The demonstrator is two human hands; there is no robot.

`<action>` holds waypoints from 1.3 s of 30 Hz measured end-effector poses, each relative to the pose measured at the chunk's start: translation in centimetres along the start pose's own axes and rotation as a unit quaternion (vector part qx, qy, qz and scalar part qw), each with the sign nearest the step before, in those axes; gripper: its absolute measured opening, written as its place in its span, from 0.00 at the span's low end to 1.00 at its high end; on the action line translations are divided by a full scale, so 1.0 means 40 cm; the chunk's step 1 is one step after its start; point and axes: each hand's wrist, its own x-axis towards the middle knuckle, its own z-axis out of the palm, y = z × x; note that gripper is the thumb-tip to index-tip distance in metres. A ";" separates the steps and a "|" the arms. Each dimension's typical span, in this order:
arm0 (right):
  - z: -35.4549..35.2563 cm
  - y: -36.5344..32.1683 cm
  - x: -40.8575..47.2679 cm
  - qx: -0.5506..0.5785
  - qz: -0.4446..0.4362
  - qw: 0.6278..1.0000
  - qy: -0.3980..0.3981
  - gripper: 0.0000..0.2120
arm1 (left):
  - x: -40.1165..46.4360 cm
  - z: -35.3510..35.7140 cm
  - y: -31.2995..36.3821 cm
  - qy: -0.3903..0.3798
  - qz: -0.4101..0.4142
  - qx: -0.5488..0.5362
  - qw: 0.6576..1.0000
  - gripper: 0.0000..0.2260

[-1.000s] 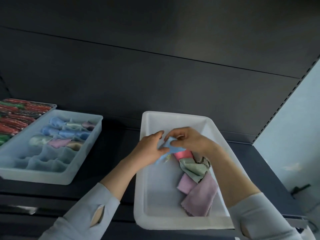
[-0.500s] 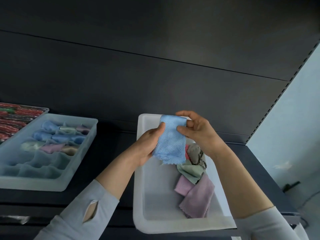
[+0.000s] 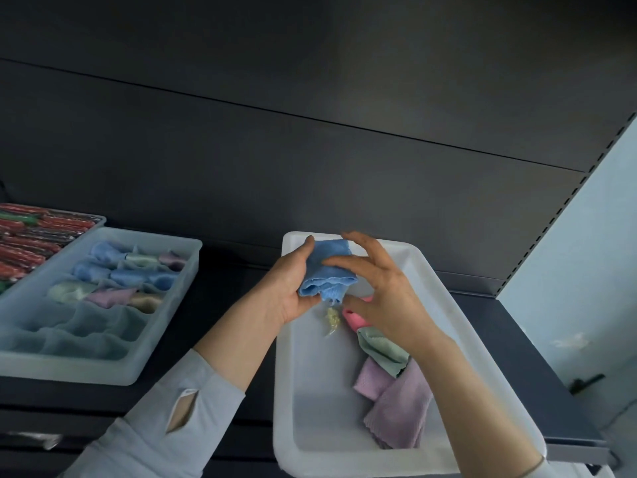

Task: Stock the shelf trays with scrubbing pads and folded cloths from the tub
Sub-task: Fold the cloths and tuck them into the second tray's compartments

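Dark shelf (image 3: 220, 305) spanning the lower half of the frame, backed by a dark panel wall. At lower centre-right stands the white tub (image 3: 303, 391), its long side running toward the viewer. At middle left sits the translucent divided tray (image 3: 148, 343): its far compartments hold folded cloths (image 3: 127, 277) in blue, green, pink and tan, while its near compartments show none. Just beyond it, at the far left edge, a second tray (image 3: 93, 219) is packed with red and green wrapped items.

Left hand (image 3: 289, 284), above the far end of the tub: fingers and thumb curled round a bunched blue cloth (image 3: 327, 274), which it grips clear of the tub floor. Right hand (image 3: 382, 288), just right of the cloth: fingers spread and only loosely bent, one fingertip touching the cloth's right side; whether it pinches the fabric cannot be told.

Inside the tub, toward its right wall, lies a heap of loose cloths: two purple cloths (image 3: 396, 408) nearest the viewer, a green cloth (image 3: 379, 350) above them, and a pink piece (image 3: 355, 317) partly hidden under the right hand. A small pale scrap (image 3: 331, 319) lies on the tub floor below the blue cloth.
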 end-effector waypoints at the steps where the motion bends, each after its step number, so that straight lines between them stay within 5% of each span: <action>1: 0.004 0.001 0.003 -0.005 -0.004 1.000 0.026 0.21 | -0.001 0.000 0.000 -0.003 -0.004 -0.006 1.000 0.21; 4: 0.009 0.007 0.008 -0.029 -0.004 0.999 0.045 0.15 | -0.003 -0.006 0.002 -0.019 -0.011 -0.024 0.999 0.20; 9: -0.014 0.018 0.007 0.103 0.065 0.990 -0.076 0.24 | -0.008 -0.023 0.003 -0.012 -0.033 -0.047 0.998 0.14; 15: -0.009 0.013 0.024 0.137 0.111 0.984 0.003 0.17 | -0.009 -0.033 -0.001 -0.046 -0.040 -0.046 0.997 0.18; 20: -0.013 0.028 0.016 0.164 0.116 0.980 -0.005 0.25 | -0.008 -0.054 -0.007 -0.094 -0.061 -0.070 0.991 0.23; 27: -0.012 0.011 -0.011 0.028 0.069 0.990 -0.116 0.45 | 0.013 -0.064 -0.007 -0.032 -0.009 -0.023 0.999 0.13; 33: 0.023 -0.006 0.008 0.003 -0.025 0.999 0.037 0.14 | -0.003 -0.055 -0.009 -0.049 0.034 0.007 0.998 0.08; 39: 0.042 0.000 0.023 0.101 0.177 0.977 0.066 0.07 | -0.026 -0.043 -0.017 -0.053 0.109 0.059 0.991 0.11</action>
